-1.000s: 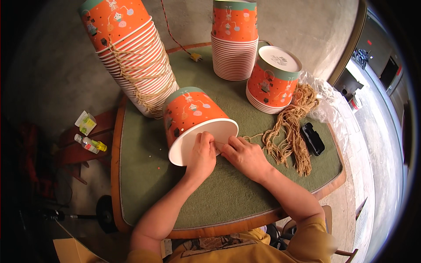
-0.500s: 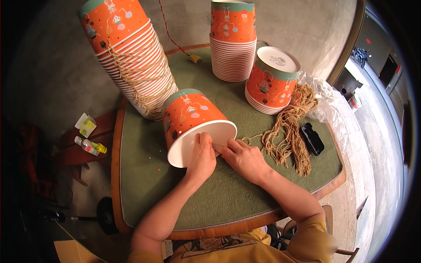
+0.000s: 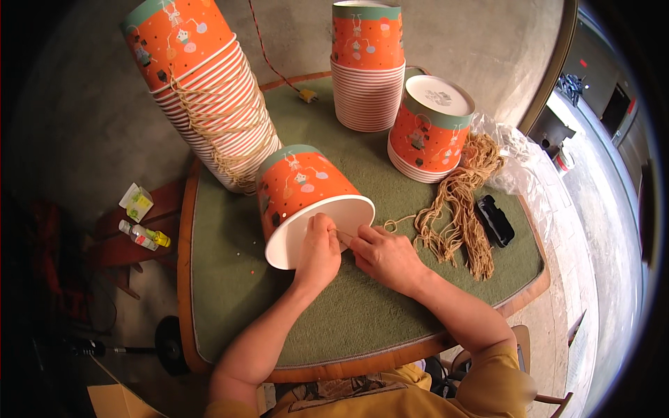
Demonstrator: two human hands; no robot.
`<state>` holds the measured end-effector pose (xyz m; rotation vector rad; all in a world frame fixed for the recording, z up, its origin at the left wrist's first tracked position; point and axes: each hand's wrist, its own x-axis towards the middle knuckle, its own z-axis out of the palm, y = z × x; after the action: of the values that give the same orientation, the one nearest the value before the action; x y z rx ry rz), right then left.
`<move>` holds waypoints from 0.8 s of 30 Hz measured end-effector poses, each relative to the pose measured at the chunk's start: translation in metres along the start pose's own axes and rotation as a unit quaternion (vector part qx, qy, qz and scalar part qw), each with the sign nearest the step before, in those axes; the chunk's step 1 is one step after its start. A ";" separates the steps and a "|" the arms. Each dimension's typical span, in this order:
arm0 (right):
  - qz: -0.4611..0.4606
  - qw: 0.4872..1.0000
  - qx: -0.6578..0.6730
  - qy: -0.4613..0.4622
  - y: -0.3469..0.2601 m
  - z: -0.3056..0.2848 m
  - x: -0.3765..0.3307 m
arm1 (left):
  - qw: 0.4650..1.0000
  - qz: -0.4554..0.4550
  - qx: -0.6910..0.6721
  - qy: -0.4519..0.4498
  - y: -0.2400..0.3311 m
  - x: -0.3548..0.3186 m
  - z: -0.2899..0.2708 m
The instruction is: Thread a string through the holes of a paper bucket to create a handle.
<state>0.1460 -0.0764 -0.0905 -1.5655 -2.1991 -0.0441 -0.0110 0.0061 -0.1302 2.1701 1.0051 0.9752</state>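
Note:
An orange paper bucket (image 3: pixel 310 182) with a teal base band lies tilted on the table, its white open mouth facing me. In front of that mouth my left hand (image 3: pixel 319 251) pinches a thin tan cord (image 3: pixel 341 234). My right hand (image 3: pixel 385 254), just to its right, has its fingers closed on the same cord. A short length of the cord spans between the two hands. The fingertips partly hide one another and the bucket's inside. To the right lies a loose bundle of tan cords (image 3: pixel 456 209), one strand trailing toward my right hand.
A tall leaning stack of buckets (image 3: pixel 209 104) wrapped in cord stands at left. Two upside-down stacks, one taller (image 3: pixel 368 76) and one shorter (image 3: pixel 428 136), stand at the back. A black plastic case (image 3: pixel 495 220) and a clear plastic bag (image 3: pixel 519 164) lie at right. A yellow plug (image 3: pixel 309 95) hangs behind.
My hands stay at the bucket's mouth with the cord between them, shifting only slightly. The bucket and stacks have not visibly moved on the table.

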 end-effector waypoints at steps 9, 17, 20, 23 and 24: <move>0.030 0.999 0.024 -0.023 0.001 0.001 -0.001 | 0.946 -0.164 -0.269 -0.078 0.012 0.005 -0.010; 0.057 0.996 0.049 -0.055 0.005 0.003 -0.001 | 0.909 -0.150 -0.357 -0.154 0.008 0.010 -0.014; 0.068 0.993 0.066 -0.063 0.006 0.005 -0.001 | 0.929 -0.129 -0.303 -0.172 0.003 0.009 -0.014; 0.063 0.993 0.093 -0.039 0.006 0.002 0.000 | 0.968 -0.092 -0.190 -0.138 0.008 0.007 -0.012; 0.080 0.990 0.102 -0.049 0.007 0.001 0.001 | 0.968 -0.092 -0.190 -0.137 0.008 0.006 -0.011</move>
<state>0.1516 -0.0728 -0.0930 -1.6515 -2.0664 0.3039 -0.0137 0.0079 -0.1162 1.7974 0.7953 0.6910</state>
